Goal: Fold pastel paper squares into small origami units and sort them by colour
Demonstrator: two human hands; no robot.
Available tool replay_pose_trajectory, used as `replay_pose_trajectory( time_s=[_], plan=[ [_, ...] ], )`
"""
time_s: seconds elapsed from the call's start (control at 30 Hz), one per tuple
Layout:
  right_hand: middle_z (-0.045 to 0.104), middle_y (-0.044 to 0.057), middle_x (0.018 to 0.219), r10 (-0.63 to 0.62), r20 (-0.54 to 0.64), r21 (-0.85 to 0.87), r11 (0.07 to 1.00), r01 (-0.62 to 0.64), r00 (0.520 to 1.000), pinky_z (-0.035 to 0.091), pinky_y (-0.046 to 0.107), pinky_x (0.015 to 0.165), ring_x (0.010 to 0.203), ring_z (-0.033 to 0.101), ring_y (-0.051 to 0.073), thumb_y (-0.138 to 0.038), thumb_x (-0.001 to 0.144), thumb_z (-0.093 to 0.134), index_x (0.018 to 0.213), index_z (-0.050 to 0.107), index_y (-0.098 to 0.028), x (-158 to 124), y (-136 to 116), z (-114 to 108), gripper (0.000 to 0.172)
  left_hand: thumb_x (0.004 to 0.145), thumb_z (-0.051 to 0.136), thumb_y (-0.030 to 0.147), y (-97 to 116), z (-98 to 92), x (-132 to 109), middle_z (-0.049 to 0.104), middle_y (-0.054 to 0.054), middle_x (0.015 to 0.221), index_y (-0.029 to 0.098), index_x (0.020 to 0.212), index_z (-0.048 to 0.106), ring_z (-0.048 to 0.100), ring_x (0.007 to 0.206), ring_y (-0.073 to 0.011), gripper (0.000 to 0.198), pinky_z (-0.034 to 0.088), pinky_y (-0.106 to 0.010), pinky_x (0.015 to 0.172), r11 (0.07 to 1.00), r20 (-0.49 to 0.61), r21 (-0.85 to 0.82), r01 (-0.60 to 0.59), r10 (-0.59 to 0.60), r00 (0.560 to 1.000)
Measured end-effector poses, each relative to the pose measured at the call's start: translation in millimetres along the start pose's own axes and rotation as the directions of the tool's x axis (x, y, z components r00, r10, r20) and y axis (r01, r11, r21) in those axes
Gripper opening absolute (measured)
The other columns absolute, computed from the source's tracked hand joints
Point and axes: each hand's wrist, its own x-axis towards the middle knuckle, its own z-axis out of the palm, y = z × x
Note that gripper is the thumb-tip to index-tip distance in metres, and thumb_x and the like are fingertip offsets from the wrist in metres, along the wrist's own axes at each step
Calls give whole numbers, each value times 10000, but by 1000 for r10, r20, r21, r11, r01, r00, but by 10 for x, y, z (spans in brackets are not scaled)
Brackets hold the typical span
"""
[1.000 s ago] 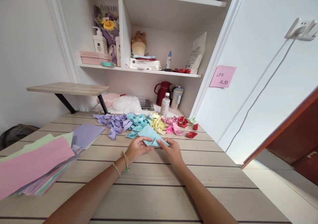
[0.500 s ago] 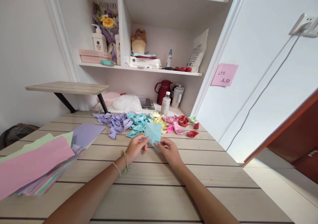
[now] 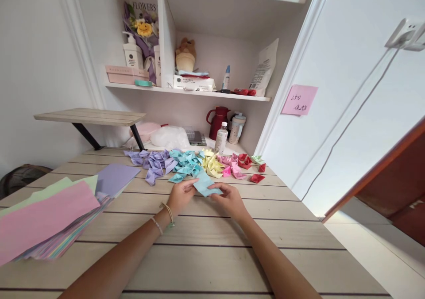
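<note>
A light blue sheet of folded paper (image 3: 205, 185) is tilted between my two hands, just above the wooden table (image 3: 212, 232). My left hand (image 3: 182, 195) pinches its left edge, with bracelets round that wrist. The fingers and thumb of my right hand (image 3: 229, 200) close on its lower right part. Right behind the paper lie folded paper boats in colour groups: purple ones (image 3: 156, 161), blue ones (image 3: 186, 162), yellow ones (image 3: 211, 162), pink ones (image 3: 234, 166) and red ones (image 3: 257, 178).
On the left lies a stack of coloured paper (image 3: 49, 219) with a purple sheet (image 3: 116, 178) beside it. A small raised stand (image 3: 89, 116) is at the back left. Behind the boats stand a plastic bottle (image 3: 221, 139), a red jug (image 3: 219, 121) and a tumbler (image 3: 237, 128).
The blue paper has gone from nearly upright to a lower, tilted position, turning in my hands. My right hand's fingers have shifted on it. The boats and the paper stack stay put.
</note>
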Motion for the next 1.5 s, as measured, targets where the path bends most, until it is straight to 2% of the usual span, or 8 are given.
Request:
replay_pose_trajectory(
  time_s=[0.23, 0.43, 0.7, 0.97, 1.17, 1.27, 1.4, 1.5],
  plan=[
    [655, 52, 715, 130, -112, 147, 983, -113, 985, 482, 315, 671, 687, 599, 191, -453, 671, 658, 782, 656, -139, 42, 98, -1, 333, 498, 795, 244, 48, 56, -38, 717, -93, 842, 109, 850, 685, 661, 806, -224, 393, 501, -360, 820, 989, 14, -60, 133, -132, 991],
    [658, 55, 750, 175, -77, 265, 952, -149, 981, 489, 300, 645, 712, 597, 189, -449, 591, 723, 759, 627, -157, 59, 112, 57, 350, 555, 762, 280, 20, -1, 29, 662, -10, 662, 130, 794, 633, 621, 633, -143, 310, 521, -276, 636, 996, -126, -62, 58, -65, 990],
    [696, 43, 738, 221, -68, 304, 933, -191, 973, 451, 263, 557, 589, 593, 149, -379, 564, 750, 1066, 532, -183, 36, 25, 7, 581, 665, 688, 283, 41, 8, 18, 625, -1, 716, 166, 1080, 479, 582, 599, -105, 479, 441, -211, 563, 999, 62, -29, 38, -36, 997],
    [649, 14, 573, 334, -7, 389, 869, -306, 942, 421, 233, 497, 495, 555, 124, -306, 467, 815, 744, 631, -141, -31, -60, 17, 370, 619, 720, 344, -21, -14, 32, 612, -4, 643, 124, 882, 588, 503, 447, -70, 368, 369, -202, 457, 985, 155, -52, 165, -155, 976],
    [605, -3, 576, 361, 135, 579, 727, -369, 923, 424, 233, 526, 519, 533, 110, -396, 577, 751, 609, 584, -153, -56, -5, 113, 297, 609, 735, 329, -9, 9, 12, 610, 7, 607, 132, 809, 622, 525, 499, -83, 302, 405, -205, 511, 975, 160, -132, 176, -154, 975],
    [604, 7, 599, 312, 132, 502, 798, -335, 941, 406, 223, 499, 512, 527, 113, -392, 601, 727, 761, 605, -147, -54, -2, 120, 317, 602, 742, 331, 2, 21, 1, 624, -1, 620, 126, 807, 634, 534, 516, -87, 309, 416, -206, 528, 971, 176, -138, 196, -171, 969],
    [555, -44, 547, 162, 140, 241, 951, -193, 977, 328, 191, 443, 447, 451, 92, -303, 649, 656, 1064, 552, -193, -44, -35, 70, 442, 621, 724, 354, 6, 27, 1, 645, -24, 649, 115, 794, 651, 554, 537, -100, 304, 428, -209, 532, 972, 172, -80, 223, -207, 963],
    [554, -26, 579, 4, 99, -29, 1000, -1, 995, 343, 209, 483, 510, 455, 111, -251, 686, 564, 870, 636, -188, -47, -62, 38, 207, 648, 694, 393, -9, 26, 6, 620, -17, 580, 112, 770, 649, 555, 500, -100, 310, 433, -209, 511, 967, 159, -64, 248, -236, 959]
  ],
)
